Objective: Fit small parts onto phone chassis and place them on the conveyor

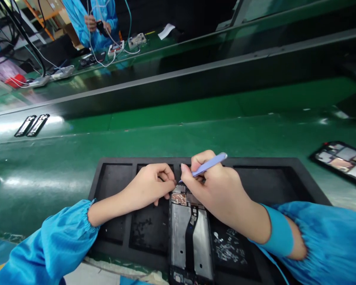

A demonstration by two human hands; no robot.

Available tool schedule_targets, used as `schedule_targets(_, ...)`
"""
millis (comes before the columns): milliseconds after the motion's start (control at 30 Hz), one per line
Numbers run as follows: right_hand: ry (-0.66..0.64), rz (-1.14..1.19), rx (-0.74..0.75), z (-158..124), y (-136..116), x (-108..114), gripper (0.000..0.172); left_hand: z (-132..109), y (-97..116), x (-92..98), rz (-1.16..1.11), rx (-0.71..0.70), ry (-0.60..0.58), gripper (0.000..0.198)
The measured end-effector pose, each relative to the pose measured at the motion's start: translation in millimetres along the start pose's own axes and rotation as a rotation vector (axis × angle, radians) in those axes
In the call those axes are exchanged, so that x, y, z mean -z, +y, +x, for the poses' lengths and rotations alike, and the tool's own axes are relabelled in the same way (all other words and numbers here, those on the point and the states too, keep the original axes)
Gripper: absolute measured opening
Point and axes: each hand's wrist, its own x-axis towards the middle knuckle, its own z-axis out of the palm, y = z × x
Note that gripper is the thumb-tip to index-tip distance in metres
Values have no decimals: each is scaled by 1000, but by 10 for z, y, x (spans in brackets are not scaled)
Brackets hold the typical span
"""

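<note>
An opened phone [178, 233] with bare metal inside and a black flex cable [192, 233] down its middle lies on a black compartmented tray [127, 221]. My right hand [219, 190] grips purple tweezers [210, 163], their tip at the phone's top edge. From the left, my left hand [152, 184] reaches the phone's top left corner with thumb and forefinger pinched together. Whatever sits between those fingertips is too small to make out. A blue band is around my right wrist.
Small clear pieces [230, 249] lie in the tray right of the phone, small dark bits [142, 231] left of it. Another opened phone [344, 160] rests on the green bench at right. Two phone frames [32, 125] lie far left. Across the bench, a person in blue [91, 23] handles cables.
</note>
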Motion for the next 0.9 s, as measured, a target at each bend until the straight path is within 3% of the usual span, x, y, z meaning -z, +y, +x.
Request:
schedule_targets(433,74,-30,69,-2,21,-34,21,20,39,-8,62,-20,23,6)
schedule_targets(900,5,59,20,5,68,-32,17,78,38,-4,38,49,7,8)
